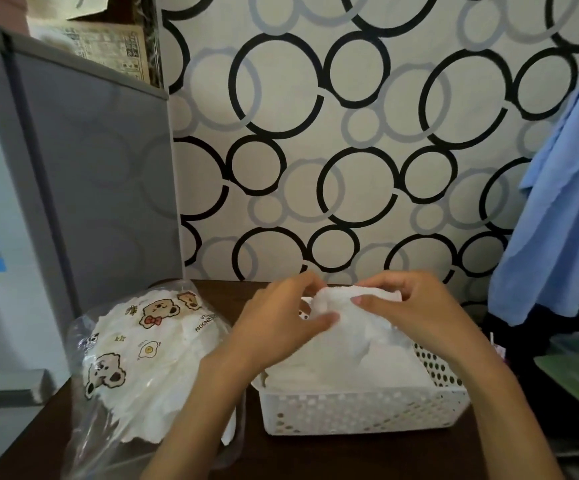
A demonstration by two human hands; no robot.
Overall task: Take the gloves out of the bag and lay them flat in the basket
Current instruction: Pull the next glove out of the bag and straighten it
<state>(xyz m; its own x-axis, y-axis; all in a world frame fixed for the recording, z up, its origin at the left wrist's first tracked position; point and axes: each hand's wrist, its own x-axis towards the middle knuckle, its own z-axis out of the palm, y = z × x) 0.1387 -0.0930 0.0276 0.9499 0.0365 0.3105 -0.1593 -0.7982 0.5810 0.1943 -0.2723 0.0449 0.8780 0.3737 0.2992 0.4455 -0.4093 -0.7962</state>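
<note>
both hands meet in the lower middle of the frame, just above the basket. the left hand (281, 320) pinches the white glove (346, 317) between thumb and curled fingers on its left side; the right hand (409, 306) grips the same glove from the right, thumb on the near face and fingers curled over the top. held from two sides like this, the soft bundle can probably be pulled open and spread — a fair way to get it flat before it goes down.

nearest in the lower middle right, the white perforated basket (360, 407) sits on the dark wooden table (298, 459), with a pale layer already lying in it (350, 372); these look like gloves laid earlier, though i cannot tell how many. the held glove hangs directly over that layer, its lower edge reaching down toward it, so only a short lowering seems needed.

at lower left, just beside the basket, the clear plastic bag (149, 362) lies on its side with a bear-printed white stack inside, close enough for a short reach.

room is tight: the basket's far wall stands near the circle-patterned wall (350, 150), a grey cabinet (90, 168) closes off the left, and blue cloth (565, 209) hangs at the right edge. the freest space is the table strip at the bottom of the frame.
</note>
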